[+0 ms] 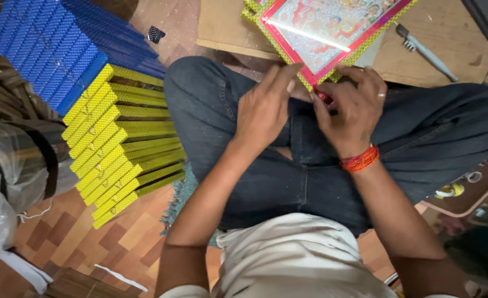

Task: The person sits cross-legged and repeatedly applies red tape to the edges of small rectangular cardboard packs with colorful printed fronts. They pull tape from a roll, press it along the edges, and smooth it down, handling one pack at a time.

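Working: seated cross-legged on the floor, a person handles a framed picture (332, 27) at the near edge of a low wooden worktop (222, 27).
Framed picture: glossy print with a red inner border and yellow patterned frame, lying tilted on the worktop, its lower corner overhanging the near edge above the lap.
Left hand (263, 107): fingers half-curled, index and thumb reaching up to the frame's lower edge; whether they pinch it cannot be told.
Right hand (351, 113): fingers closed around the frame's lower corner, a ring on one finger, red thread band (360, 159) at the wrist.
In the way: both hands cover the corner itself, so the contact point is hidden.
Worktop, right side: a light-handled tool (428, 52) lies near the far right corner, well apart from the frame.
Floor, left: a leaning stack of yellow frames (117, 143) beside the knee, blue frames (56, 49) behind it.
Far left: clear plastic-wrapped bundles (1, 182).
Right edge: a second board carrying tape rolls (464, 185).
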`<state>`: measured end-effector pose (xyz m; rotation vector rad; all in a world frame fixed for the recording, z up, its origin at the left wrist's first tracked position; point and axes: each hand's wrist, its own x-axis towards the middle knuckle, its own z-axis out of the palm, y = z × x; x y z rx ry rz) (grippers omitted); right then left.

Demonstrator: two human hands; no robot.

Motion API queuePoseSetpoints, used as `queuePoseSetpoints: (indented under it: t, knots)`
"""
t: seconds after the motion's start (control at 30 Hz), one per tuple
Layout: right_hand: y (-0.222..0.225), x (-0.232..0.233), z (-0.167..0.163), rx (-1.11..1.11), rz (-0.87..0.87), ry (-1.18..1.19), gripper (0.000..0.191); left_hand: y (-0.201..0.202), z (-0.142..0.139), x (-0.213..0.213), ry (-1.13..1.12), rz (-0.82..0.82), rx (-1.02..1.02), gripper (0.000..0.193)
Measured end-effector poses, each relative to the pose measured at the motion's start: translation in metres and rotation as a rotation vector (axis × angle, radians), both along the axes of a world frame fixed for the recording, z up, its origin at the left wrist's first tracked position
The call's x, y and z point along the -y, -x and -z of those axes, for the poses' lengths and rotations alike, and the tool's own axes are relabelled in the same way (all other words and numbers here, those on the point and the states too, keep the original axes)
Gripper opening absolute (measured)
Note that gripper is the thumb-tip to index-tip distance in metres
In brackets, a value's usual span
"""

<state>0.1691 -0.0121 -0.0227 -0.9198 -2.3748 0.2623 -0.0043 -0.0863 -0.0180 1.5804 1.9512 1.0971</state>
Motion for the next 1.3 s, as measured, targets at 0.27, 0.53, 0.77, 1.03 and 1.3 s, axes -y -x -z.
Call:
queuePoseSetpoints:
  t: [0.27,0.53,0.77,1.03,1.3]
  knots:
    - [-0.001,-0.014,-0.013,-0.095,-0.012,0.162,0.018,-0.013,-0.016,-0.008,0.045,-0.016,0.049,0.056]
    - [-0.004,-0.020,-0.013,-0.105,0.002,0.168,0.021,-0.017,-0.012,-0.011,0.104,-0.028,0.024,0.061]
    - [-0.003,-0.022,-0.012,-0.142,0.019,0.193,0.020,-0.021,-0.009,-0.011,0.092,-0.043,0.025,0.060]
    - [-0.008,-0.014,0.004,-0.247,0.052,0.296,0.017,-0.030,0.004,0.000,0.088,-0.055,-0.024,0.061]
    - [-0.024,-0.013,0.021,-0.655,0.111,0.792,0.020,-0.043,0.022,0.023,-0.055,-0.172,0.131,0.047]
